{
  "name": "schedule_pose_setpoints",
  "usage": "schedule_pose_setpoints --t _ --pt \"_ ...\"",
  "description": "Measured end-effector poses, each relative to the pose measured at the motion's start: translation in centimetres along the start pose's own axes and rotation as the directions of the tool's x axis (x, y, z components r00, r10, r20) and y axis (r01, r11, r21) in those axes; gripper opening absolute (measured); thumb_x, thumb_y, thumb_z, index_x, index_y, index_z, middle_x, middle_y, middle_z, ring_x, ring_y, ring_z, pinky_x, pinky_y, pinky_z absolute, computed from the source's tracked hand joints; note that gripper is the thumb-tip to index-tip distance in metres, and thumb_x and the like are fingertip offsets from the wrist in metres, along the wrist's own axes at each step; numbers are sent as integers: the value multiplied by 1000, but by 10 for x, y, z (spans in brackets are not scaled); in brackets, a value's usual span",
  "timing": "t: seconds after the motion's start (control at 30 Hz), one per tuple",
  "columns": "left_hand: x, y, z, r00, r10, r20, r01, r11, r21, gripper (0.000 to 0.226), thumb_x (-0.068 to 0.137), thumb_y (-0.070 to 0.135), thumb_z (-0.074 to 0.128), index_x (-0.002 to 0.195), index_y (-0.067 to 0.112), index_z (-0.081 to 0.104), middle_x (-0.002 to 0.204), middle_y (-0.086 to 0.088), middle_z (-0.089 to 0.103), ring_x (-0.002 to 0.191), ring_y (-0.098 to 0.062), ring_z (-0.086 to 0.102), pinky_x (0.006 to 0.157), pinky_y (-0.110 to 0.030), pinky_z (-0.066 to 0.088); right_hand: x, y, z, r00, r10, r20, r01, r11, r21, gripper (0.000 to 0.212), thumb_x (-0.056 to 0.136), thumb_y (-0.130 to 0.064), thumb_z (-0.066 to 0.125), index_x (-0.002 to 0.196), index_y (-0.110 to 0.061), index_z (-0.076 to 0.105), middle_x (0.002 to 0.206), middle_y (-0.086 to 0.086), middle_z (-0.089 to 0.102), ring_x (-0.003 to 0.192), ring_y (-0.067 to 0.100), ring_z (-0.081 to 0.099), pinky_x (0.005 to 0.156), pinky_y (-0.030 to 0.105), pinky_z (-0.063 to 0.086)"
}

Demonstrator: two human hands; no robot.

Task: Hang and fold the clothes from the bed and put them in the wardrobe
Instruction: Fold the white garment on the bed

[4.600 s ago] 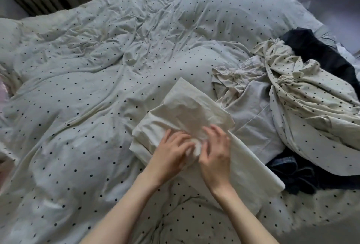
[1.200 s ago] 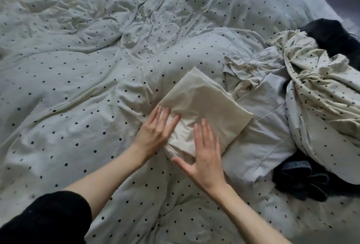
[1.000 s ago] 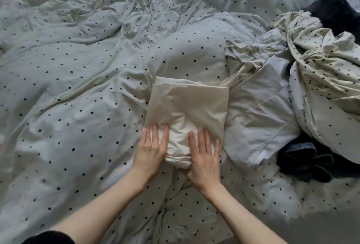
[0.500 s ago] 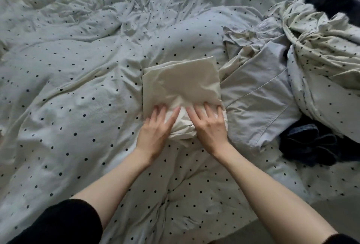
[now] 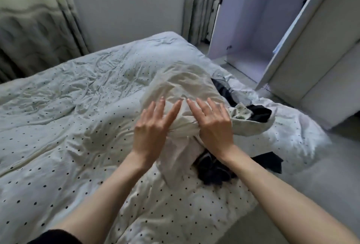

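A folded cream cloth is lifted off the bed, bunched at its near end. My left hand and my right hand hold it side by side, fingers straight on top and thumbs hidden beneath. Behind and under it on the bed's right side lie more clothes: a cream dotted garment, a black piece and a dark crumpled garment. The white wardrobe stands open at the right beyond the bed.
The bed is covered by a rumpled polka-dot duvet. A wardrobe door swings out near the bed's right corner. Curtains hang at the left and a radiator stands in the far corner. Grey floor runs along the right.
The folded cloth lay flat on the duvet under both hands; now both hands have raised it off the bed, and my view has tilted up toward the wall and open wardrobe.
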State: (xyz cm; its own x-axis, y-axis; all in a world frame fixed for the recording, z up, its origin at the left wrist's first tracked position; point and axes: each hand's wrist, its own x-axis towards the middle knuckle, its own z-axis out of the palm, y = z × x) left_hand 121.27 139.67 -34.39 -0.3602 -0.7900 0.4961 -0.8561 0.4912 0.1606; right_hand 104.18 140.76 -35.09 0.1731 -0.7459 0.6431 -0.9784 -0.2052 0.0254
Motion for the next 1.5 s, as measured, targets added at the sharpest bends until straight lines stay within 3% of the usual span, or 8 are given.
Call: schedule_pose_setpoints --t 0.17,0.33,0.47,0.6,0.93,1.2,1.37,1.5 --pt "65 149 -17 988 115 -106 -118 993 -26 58 88 -6 33 136 23 49 128 -23 56 110 -40 59 74 -49 56 -10 132 -104 991 43 -129 -59 990 -128 44 87 -4 40 123 -16 63 113 11 68 101 35 65 81 53 52" --pt "101 294 4 962 183 -201 -213 967 -140 64 76 -13 63 131 19 56 125 -21 60 107 -39 61 73 -49 56 -54 256 -181 988 55 -147 -100 942 -319 40 87 -7 44 117 -17 67 109 8 70 99 30 67 79 47 55" --pt "101 377 43 985 169 -42 -174 945 -275 71 72 -18 59 132 20 54 128 -19 58 112 -38 59 73 -48 56 -101 331 -198 993 79 -89 -109 909 -403 37 86 -10 45 113 -18 70 106 7 71 97 28 68 76 45 56" --pt "121 442 100 954 267 135 -215 926 -310 71 79 -11 52 140 24 44 138 -16 49 121 -34 52 81 -45 51 -149 406 -189 978 200 -55 -205 887 -414 32 82 -8 58 110 -16 71 103 8 71 94 28 69 75 44 57" --pt "276 576 241 908 361 213 -290 908 -302 80 58 -16 64 130 17 57 124 -18 59 103 -34 62 72 -41 54 -135 632 -133 903 415 108 -361 871 -333 44 70 2 71 111 -13 71 103 11 71 95 30 68 75 46 56" --pt "406 657 326 918 306 254 -228 928 -295 85 50 -16 66 129 17 58 122 -15 61 100 -30 63 67 -36 54 -88 810 -82 933 340 114 -305 920 -246 46 67 3 71 111 -11 70 102 11 70 92 30 68 73 43 57" --pt "490 690 387 954 204 221 -145 956 -256 81 50 -21 68 122 15 64 117 -15 64 97 -29 66 62 -34 55 -38 914 -30 963 256 80 -238 953 -189 35 81 -9 43 100 -13 72 97 5 71 87 24 68 69 35 56" --pt "566 719 432 990 58 131 -28 974 -223 73 59 -21 65 122 15 63 122 -15 62 105 -31 63 64 -39 55 19 998 9 983 181 44 -175 979 -106 31 84 -14 43 96 -15 72 95 2 71 86 22 68 70 33 55"
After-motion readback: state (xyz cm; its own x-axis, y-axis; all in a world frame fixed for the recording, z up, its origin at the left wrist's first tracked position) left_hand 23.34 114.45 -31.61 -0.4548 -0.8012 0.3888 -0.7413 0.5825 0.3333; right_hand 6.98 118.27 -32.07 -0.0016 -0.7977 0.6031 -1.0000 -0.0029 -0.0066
